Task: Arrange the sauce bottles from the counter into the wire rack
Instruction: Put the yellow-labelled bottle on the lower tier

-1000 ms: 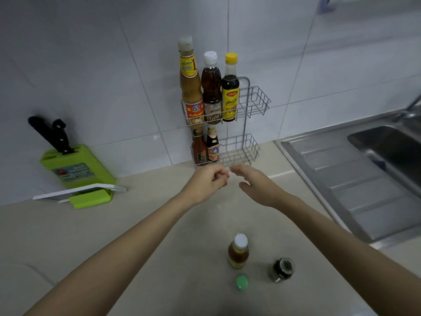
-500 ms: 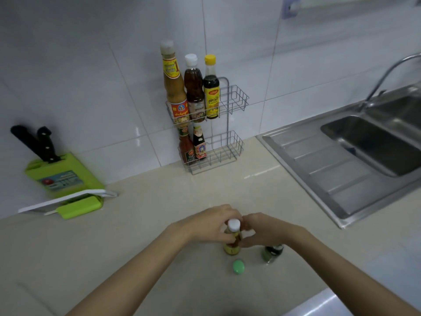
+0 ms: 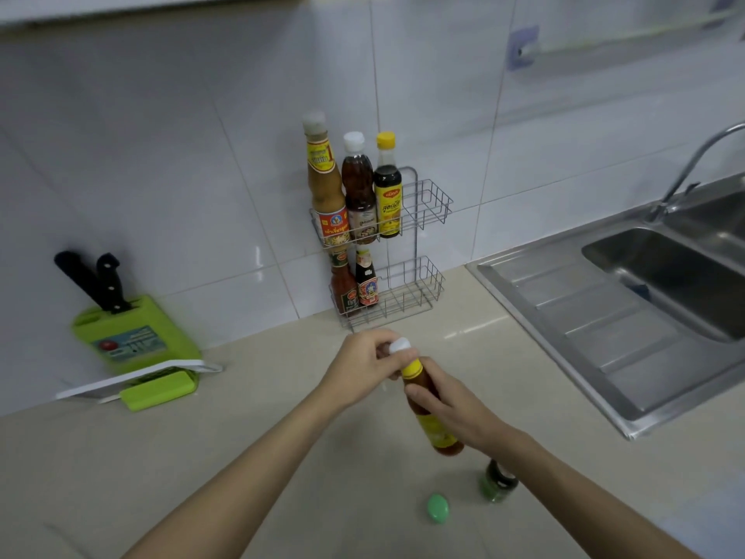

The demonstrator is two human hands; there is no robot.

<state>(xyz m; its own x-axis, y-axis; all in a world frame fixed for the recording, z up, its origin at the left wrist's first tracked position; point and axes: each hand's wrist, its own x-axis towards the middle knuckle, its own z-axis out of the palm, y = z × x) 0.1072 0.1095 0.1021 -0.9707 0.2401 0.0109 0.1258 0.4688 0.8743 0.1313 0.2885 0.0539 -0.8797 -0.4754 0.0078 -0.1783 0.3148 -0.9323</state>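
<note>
head view, the only one. right grip point(image 3: 447, 401) wrapped round the body of the amber sauce bottle point(image 3: 441, 435), fingers curled over it above the yellow label. left grip point(image 3: 363, 365) pinching the white cap point(image 3: 400, 345) at the top. bottle tilted, cap leaning toward the wall, base seemingly lifted just off the surface point(image 3: 242, 457), well apart from the wire rack point(image 3: 427, 207). in the rack: three tall bottles crowded at the left of the upper tier, two small ones at the left of the lower tier point(image 3: 415, 292), bare wire to their right on both. nearer the person than the held bottle: a small dark jar point(image 3: 498, 484) and, beside it, a loose green cap point(image 3: 437, 507).

probably seating or checking the cap before the carry. worth finishing first: twist with the left grip while bracing with the right, then test with a light tug. after that, bring upright before travelling, carrying by the body and not by the cap alone. pick the tier by height: lower if the neck clears the basket above, upper otherwise. aim for the bare wire right of the bottles already there, come in over the front rail, lower straight down without nudging the neighbours. let go only once seated flat and steady. mind the jar and the loose cap when drawing the arms back.
</note>
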